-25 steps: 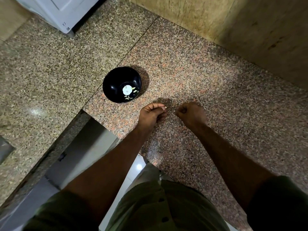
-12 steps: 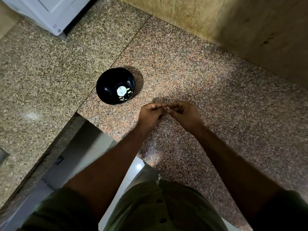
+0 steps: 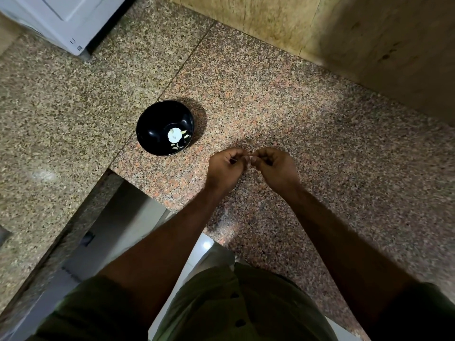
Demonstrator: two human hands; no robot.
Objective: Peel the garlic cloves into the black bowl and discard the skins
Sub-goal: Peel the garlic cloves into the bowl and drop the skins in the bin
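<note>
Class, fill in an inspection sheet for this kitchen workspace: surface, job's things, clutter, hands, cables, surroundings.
Surface: speckled granite counter, a seam running across it.
Job's things: black bowl holding pale garlic pieces; a small pale bit pinched between the fingertips, too small to identify.
Clutter: nothing seen.
Hands: left hand and right hand meet fingertip to fingertip above the counter.
Cables: nothing seen.
Surroundings: white appliance at top left, tan wall behind.

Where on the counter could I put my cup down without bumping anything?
There is bare counter to the right of the hands, up to the wall. More lies behind the black bowl, toward the white appliance. It is crowded between the bowl and the left hand and right hand, which work fingertip to fingertip.
</note>
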